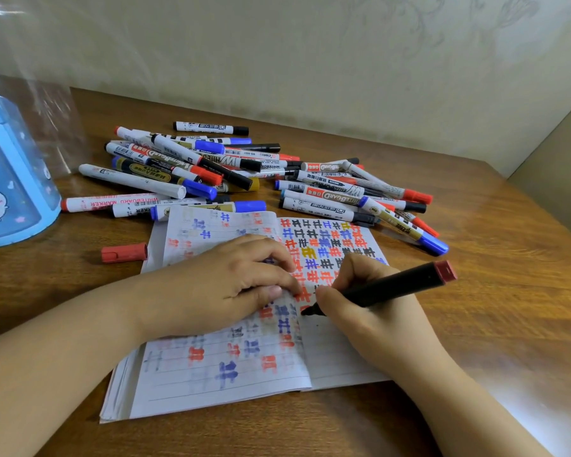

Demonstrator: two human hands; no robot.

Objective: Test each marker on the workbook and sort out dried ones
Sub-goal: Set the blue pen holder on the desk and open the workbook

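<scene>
Gripped between the thumb and curled fingers of the right hand (373, 311) is a black marker with a red end (389, 286), held slanted so that its red end points up and to the right while its tip is set on the right page of the open workbook (231, 367), just below the last red character. That page is filled in its far part with rows of red, blue, black and yellow test characters; its near part is blank ruled paper. The left hand (225, 285) is laid across the middle fold of the workbook, fingers loosely bent and pressed flat on the paper, nothing being held in it. Smudged red and blue marks are seen on the left page. The workbook lies on a wooden surface (508, 291). A loose red cap (124, 253) is seen on the surface just left of the workbook's far left corner. Beyond the workbook, two heaps of capped whiteboard markers are spread: a left heap (178, 166) and a right heap (360, 196), the latter touching the far right edge of the workbook. At the far left a blue container with a cartoon figure (10, 179) stands on the surface.
</scene>
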